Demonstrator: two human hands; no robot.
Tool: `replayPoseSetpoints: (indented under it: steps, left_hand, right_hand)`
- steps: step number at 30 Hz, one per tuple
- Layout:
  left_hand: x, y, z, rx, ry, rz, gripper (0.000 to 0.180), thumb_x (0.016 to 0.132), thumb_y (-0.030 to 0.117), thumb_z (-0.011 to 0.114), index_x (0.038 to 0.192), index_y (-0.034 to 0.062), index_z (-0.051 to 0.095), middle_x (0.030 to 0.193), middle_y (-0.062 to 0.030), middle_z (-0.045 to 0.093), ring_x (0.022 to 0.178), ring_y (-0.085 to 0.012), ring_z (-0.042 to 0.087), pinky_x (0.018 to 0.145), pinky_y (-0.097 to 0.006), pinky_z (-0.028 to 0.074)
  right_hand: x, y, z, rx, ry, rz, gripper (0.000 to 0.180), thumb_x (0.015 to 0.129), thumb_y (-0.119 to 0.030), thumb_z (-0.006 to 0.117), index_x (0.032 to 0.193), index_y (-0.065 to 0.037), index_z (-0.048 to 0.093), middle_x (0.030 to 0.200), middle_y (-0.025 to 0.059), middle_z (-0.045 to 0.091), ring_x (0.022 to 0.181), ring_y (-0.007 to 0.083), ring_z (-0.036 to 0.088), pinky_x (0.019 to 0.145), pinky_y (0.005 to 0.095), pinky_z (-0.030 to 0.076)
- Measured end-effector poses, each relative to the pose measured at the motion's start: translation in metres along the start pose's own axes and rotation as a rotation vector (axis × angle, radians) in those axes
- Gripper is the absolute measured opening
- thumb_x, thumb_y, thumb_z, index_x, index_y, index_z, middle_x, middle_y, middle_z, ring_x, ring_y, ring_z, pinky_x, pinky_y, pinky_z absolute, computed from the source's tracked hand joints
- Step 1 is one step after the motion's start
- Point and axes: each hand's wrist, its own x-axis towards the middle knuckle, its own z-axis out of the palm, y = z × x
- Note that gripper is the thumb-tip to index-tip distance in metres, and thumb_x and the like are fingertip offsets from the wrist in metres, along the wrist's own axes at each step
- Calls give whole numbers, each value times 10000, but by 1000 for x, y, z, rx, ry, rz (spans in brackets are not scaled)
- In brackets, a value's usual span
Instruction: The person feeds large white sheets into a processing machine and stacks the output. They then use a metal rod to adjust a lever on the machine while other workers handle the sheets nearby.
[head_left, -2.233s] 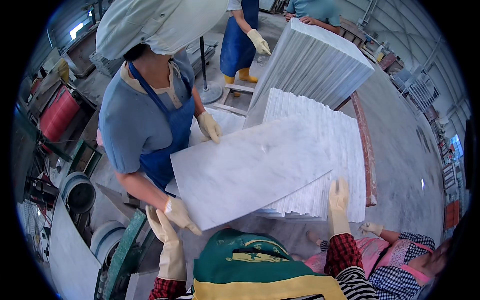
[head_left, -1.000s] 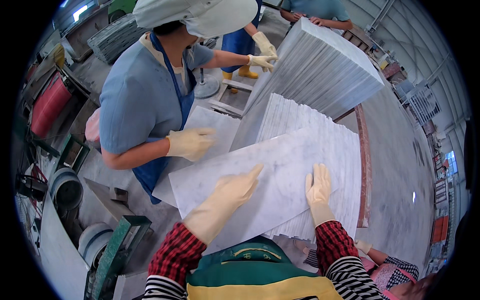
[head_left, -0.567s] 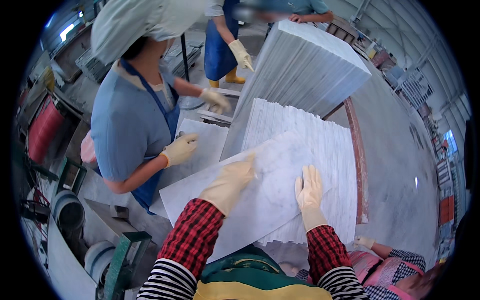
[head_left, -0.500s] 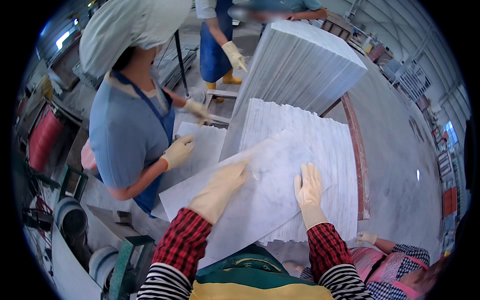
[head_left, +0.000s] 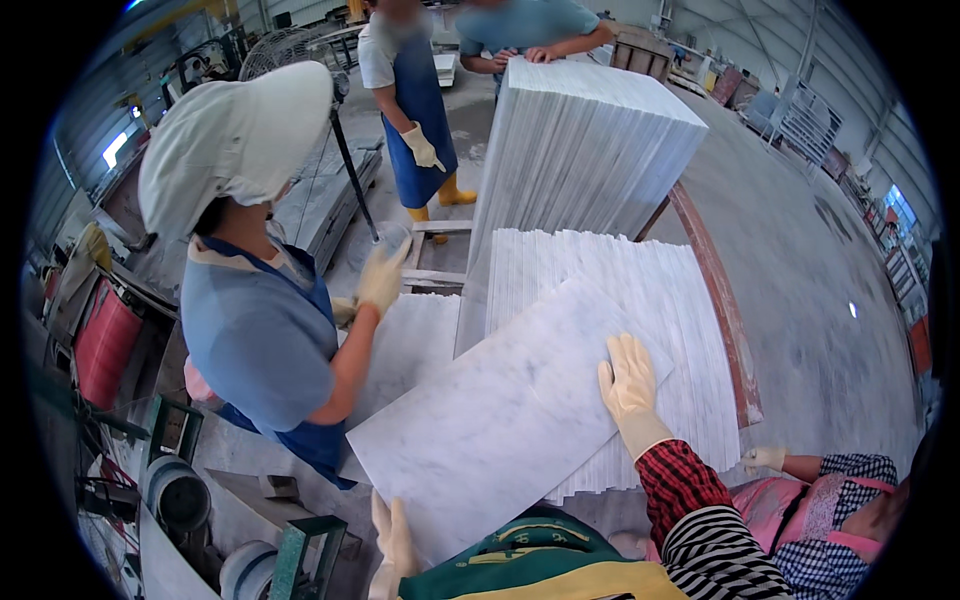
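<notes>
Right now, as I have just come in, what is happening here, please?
The person's right hand rests open on a pale stone slab, whose right end lies over a stack of slabs. The left hand is at the slab's left edge, its grip unclear. A co-worker stands at left, both hands off the slab.

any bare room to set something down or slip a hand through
Yes: the floor between the red rail and the pink-clad co-worker, and the top of the slab between left hand and right hand. Crowded: far left, by the hatted co-worker and green frame.
</notes>
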Motion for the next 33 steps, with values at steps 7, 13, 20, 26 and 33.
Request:
replayPoseSetpoints:
  steps: [7, 13, 20, 26, 33]
  left_hand:
    - [-4, 27, 14, 268, 41, 31, 708, 1021, 332, 507, 1611, 130, 174, 1539, -270, 357, 1322, -418, 479, 1093, -433, 398]
    - [1, 23, 14, 314, 35, -5, 696, 1021, 318, 500, 1603, 110, 181, 1485, -282, 421, 1293, -436, 501, 1090, -451, 403]
    - [6, 9, 11, 335, 28, 26, 692, 1020, 378, 466, 1602, 145, 172, 1513, -259, 375, 1302, -437, 496, 1101, -458, 397]
    - [7, 8, 13, 338, 10, 50, 708, 1014, 409, 471, 1599, 138, 180, 1515, -252, 356, 1307, -433, 489, 1105, -455, 397]
    - [8, 6, 12, 340, 17, 54, 698, 1019, 334, 482, 1594, 111, 154, 1493, -287, 408, 1304, -426, 504, 1089, -460, 401]
  right_hand:
    - [0, -1, 2, -14, -15, -24, 459, 869, -205, 655, 1288, -31, 581, 1314, 208, 572, 1233, 421, 506, 1071, 505, 399]
    - [2, -3, 1, 0, -28, -16, 471, 873, -218, 648, 1296, -21, 579, 1321, 206, 571, 1246, 419, 498, 1083, 503, 392]
    - [0, -3, 2, 2, -45, 24, 480, 881, -241, 653, 1308, -36, 579, 1381, 208, 554, 1295, 425, 483, 1124, 508, 364]
    - [1, 0, 0, -1, -81, 25, 486, 887, -248, 647, 1320, -38, 576, 1382, 227, 551, 1292, 445, 482, 1126, 526, 356]
    - [-2, 3, 5, -26, -54, 11, 489, 891, -250, 640, 1323, -31, 575, 1373, 230, 554, 1277, 449, 488, 1121, 527, 358]
